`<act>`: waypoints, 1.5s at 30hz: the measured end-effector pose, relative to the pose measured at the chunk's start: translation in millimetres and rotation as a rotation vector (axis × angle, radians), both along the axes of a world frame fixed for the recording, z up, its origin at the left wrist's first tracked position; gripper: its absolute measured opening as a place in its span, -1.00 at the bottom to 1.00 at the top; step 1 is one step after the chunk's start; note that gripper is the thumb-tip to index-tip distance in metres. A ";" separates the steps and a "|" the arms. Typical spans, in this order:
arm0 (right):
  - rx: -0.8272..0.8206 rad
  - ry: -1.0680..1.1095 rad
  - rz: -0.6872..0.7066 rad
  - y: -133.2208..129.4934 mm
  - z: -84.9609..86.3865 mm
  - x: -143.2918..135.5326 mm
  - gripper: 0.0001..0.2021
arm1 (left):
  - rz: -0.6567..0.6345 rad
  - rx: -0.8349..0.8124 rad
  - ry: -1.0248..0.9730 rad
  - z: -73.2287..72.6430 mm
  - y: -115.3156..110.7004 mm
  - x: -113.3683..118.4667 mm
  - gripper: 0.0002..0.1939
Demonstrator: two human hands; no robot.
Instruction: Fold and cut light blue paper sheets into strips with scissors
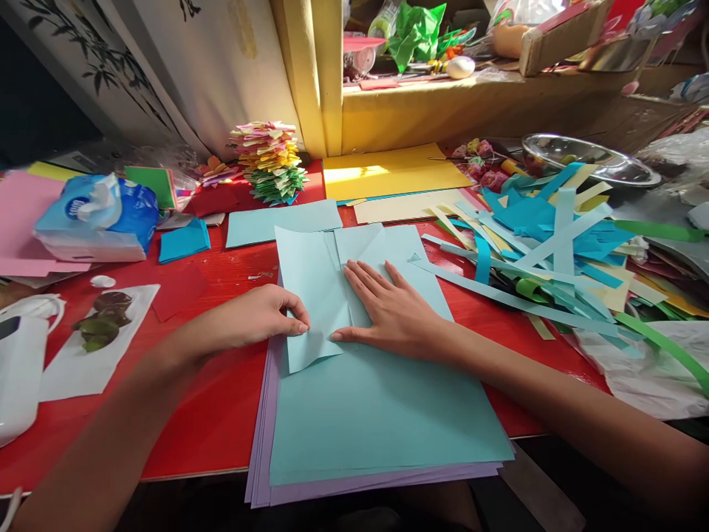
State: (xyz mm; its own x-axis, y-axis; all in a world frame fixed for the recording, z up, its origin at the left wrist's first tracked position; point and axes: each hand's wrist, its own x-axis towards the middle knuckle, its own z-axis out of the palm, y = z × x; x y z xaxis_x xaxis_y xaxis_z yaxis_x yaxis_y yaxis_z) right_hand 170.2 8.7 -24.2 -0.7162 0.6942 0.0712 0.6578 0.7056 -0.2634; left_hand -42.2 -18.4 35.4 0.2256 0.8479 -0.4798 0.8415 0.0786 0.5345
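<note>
A light-blue sheet of paper (313, 281) lies on a stack of larger light-blue paper (382, 414). My left hand (271, 314) pinches the sheet's lower left edge between thumb and forefinger, and the paper curls slightly there. On the right, my right hand (388, 310) is spread flat, pressing on another light-blue piece (360, 247). A narrow line runs between the two pieces; whether they are still joined at the top I cannot tell. Lilac paper (260, 443) shows under the stack's left and bottom edges.
Loose paper strips (559, 244) heap up at the right, near a metal bowl (609, 166). Behind are folded light-blue paper (282, 222), a yellow sheet (388, 174) and a colourful folded-paper stack (271, 166). Left stand a tissue pack (100, 218) and a white device (19, 377).
</note>
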 end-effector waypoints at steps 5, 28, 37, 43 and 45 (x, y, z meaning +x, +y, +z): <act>-0.015 -0.010 -0.001 0.6 0.7 0.1 -0.03 | 0.000 -0.012 0.039 1.0 -1.3 1.0 -0.81; -0.003 0.020 -0.003 0.2 -0.2 0.3 -0.16 | 0.107 -0.032 0.064 -6.8 -28.3 -19.0 -0.75; -0.564 0.723 -0.107 11.5 26.0 6.8 -0.47 | 0.314 0.571 -0.445 3.5 -36.7 -11.0 -0.89; -1.102 1.050 0.056 16.3 27.7 9.9 -0.61 | 0.048 0.130 -0.871 -13.2 -11.5 42.3 -0.85; -1.140 1.153 0.031 20.1 32.6 13.6 -0.69 | -0.031 0.036 -0.901 -15.1 -3.6 58.5 -0.87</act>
